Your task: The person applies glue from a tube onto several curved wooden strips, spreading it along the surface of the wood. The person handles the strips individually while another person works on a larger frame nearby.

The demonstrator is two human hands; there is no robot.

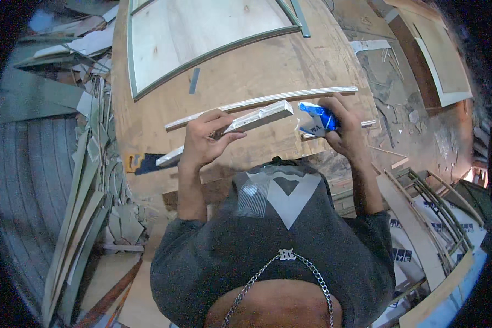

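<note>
"Blue-and-white container (326, 117): held where?"

"By the right hand (347, 124), fingers curled round it, above the tabletop (251, 70) toward its near edge."

"And the left hand (206, 136)?"

"Gripping a pale wooden strip (263, 116), one end near the container."

"The saw (143, 163)?"

"By the tabletop's near left corner."

The head fisheye looks down from just above the shirt (279, 246) toward the tabletop (240, 76).
</note>
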